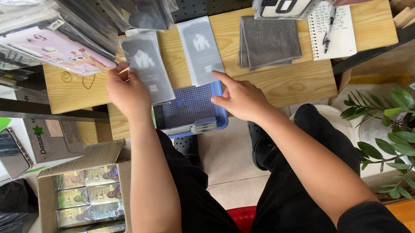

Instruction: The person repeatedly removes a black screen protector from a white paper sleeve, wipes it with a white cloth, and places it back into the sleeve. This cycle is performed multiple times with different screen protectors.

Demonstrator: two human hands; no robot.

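Person seen from above — black short sleeves, edges visible at the bottom of frame on both upper arms. Both forearms bare, no watch, bracelet or ring visible. Left hand (pixel 129 93) and right hand (pixel 240 97) bare, no gloves. Black trousers (pixel 200 212), plain fabric, no pattern or logos showing; cloth looks matte, slightly creased at the thighs. Black shoes (pixel 261 149) — dark, low, details too dim to tell; the left one mostly hidden under the blue tray edge. Fingernails short, unpainted as far as the view shows.
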